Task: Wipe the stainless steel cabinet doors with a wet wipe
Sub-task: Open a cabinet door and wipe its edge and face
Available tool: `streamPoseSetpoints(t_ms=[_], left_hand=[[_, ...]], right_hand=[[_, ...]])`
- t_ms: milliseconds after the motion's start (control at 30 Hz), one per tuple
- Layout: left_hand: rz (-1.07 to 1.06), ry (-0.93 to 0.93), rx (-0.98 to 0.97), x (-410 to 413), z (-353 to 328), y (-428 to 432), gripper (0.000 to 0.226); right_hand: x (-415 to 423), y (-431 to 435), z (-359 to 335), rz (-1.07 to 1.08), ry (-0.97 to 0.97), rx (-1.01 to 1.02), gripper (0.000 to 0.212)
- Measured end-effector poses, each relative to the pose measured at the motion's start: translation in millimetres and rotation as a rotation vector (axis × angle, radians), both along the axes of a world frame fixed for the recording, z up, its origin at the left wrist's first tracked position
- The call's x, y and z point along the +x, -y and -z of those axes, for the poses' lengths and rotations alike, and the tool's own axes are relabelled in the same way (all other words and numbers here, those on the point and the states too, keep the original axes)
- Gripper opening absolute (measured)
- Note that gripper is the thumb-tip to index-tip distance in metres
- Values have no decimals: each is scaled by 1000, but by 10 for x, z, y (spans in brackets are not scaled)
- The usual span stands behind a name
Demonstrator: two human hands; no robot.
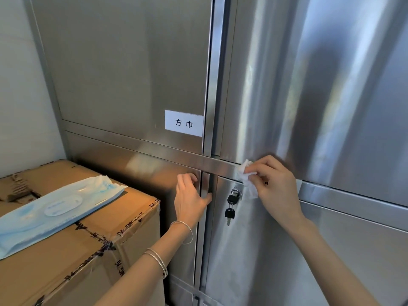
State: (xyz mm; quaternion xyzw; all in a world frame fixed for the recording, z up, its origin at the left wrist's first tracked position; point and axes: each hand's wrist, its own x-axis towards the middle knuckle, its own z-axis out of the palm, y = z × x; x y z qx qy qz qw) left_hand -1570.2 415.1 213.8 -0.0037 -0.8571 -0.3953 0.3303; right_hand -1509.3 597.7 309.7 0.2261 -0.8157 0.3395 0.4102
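Observation:
Tall stainless steel cabinet doors (136,69) fill the view, upper and lower pairs split by a horizontal steel rail (198,161). My right hand (273,184) pinches a crumpled white wet wipe (247,177) against the rail's right part, just above the lower right door (254,250). My left hand (189,197) rests on the lower left door, fingers curled over its right edge at the vertical gap, thumb on the centre strip.
A small black padlock with a key (232,203) hangs on the lower right door, just below the wipe. A white label (184,123) sticks to the upper left door. A blue wet-wipe pack (55,208) lies on a taped cardboard box (92,250) at the left.

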Motion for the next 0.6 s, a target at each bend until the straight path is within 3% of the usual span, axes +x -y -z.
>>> streamPoseSetpoints(t_ms=[333, 600], left_hand=[[63, 58, 34, 200, 57, 142, 51], [24, 45, 159, 998, 149, 189, 46]], right_hand=[[299, -11, 68, -25, 38, 16, 29], [956, 22, 181, -127, 27, -44, 32]])
